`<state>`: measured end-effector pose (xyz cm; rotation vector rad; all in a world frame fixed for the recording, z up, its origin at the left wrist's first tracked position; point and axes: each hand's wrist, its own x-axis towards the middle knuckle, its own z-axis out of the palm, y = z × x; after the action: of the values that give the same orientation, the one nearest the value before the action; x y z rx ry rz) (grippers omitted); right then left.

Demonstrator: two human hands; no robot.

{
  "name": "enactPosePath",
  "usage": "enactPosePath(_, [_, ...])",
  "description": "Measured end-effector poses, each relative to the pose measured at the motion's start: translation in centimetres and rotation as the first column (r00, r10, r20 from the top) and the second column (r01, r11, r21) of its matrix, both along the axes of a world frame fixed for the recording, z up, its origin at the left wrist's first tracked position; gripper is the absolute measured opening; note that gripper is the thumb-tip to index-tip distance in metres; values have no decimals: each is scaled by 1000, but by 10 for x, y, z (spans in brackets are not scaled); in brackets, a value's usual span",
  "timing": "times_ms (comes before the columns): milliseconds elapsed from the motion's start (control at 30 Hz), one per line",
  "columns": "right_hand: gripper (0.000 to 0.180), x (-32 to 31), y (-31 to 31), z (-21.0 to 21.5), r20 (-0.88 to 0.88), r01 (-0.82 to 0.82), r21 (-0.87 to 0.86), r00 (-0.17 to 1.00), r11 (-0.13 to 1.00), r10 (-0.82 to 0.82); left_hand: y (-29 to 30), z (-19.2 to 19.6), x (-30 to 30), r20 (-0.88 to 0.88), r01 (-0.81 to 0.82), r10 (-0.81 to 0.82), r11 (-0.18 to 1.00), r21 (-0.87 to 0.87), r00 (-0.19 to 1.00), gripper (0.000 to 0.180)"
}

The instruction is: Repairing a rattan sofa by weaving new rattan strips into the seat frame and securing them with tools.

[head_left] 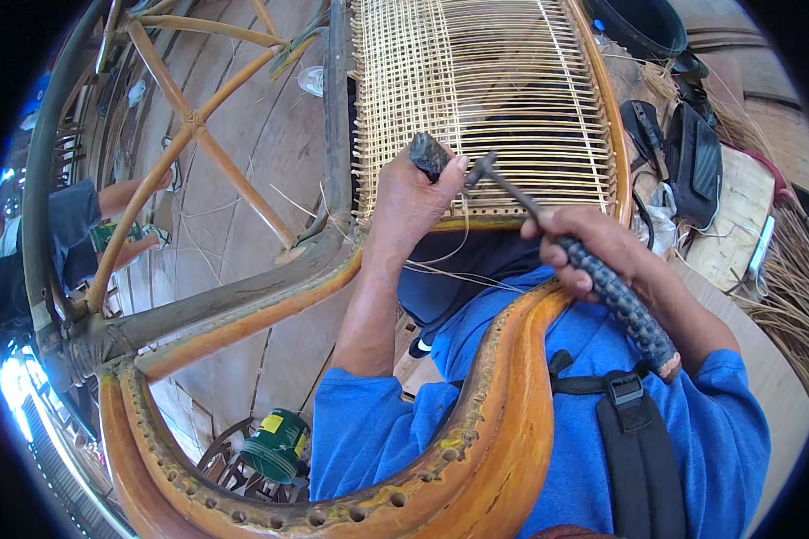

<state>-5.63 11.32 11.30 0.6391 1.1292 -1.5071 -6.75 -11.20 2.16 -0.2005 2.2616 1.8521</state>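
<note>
My left hand [409,202] is closed around a dark, rough, blunt-topped piece [429,154] at the near edge of a woven cane panel [404,90]; its lower end is hidden in my fist. In my right hand [593,247] is a hammer [616,301] with a dark, woven-textured grip. Its small metal head hangs just right of my left thumb, apart from the dark piece. The panel is closely woven on its left and has mostly crosswise strands on its right. Loose cane strands trail below my left hand.
A curved wooden frame rail [512,386] with a row of holes sweeps across my front. Crossed poles [193,119] stand left. A green can [274,446] is at lower left, a black tub [643,22] at upper right, cane bundles [786,332] at right. Another person's legs [121,196] show at far left.
</note>
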Motion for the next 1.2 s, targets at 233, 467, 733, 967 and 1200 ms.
enactPosePath(233, [33,-25,5,1,-224,42,133,975,990,-12,-17,23,-29,54,-216,210,967,134,976,18])
enactPosePath(467, [38,-86,-21,-73,-490,274,23,841,961,-228,-2,-12,-133,-178,-357,411,894,270,894,15])
enactPosePath(733, [21,-110,-44,-104,-503,456,-75,751,887,-428,10,-73,-181,-129,-255,340,863,437,931,16])
enactPosePath(967, [24,-106,-52,-105,-427,477,-99,773,874,-470,13,-73,-187,-141,-241,301,911,334,943,19])
enactPosePath(1200, [32,-97,-65,-99,-386,495,-96,781,864,-491,21,-69,-176,-327,-264,285,959,107,901,19])
